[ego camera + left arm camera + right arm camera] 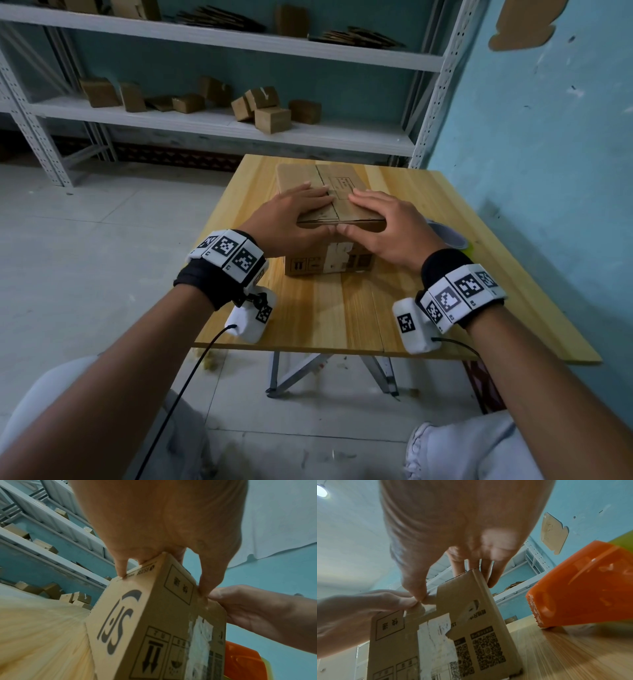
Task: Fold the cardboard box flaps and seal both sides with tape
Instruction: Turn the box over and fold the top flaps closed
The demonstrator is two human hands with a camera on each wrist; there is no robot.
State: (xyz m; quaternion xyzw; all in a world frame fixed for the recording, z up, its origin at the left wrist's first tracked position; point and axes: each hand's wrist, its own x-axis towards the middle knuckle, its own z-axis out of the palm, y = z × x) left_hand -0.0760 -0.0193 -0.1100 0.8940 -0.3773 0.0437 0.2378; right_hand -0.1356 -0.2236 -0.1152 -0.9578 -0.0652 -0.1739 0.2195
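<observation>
A brown cardboard box (329, 263) stands on the wooden table (342, 318), its two top flaps folded flat and meeting at a middle seam. My left hand (294, 216) lies flat on the left flap and my right hand (380, 219) on the right flap, fingers straight. Both thumbs press the box's upper front edge and nearly touch each other. In the left wrist view the left hand (154, 540) spans the box (137, 615) corner. In the right wrist view the right hand (462, 534) covers the box (471, 615) top. An old torn label is on the front face.
A tape dispenser (448, 236) lies on the table just right of the box, mostly hidden behind my right hand; it shows orange in the right wrist view (582, 585). A white shelf rack (222, 123) with small cardboard boxes stands behind the table. A blue wall (531, 137) runs along the right.
</observation>
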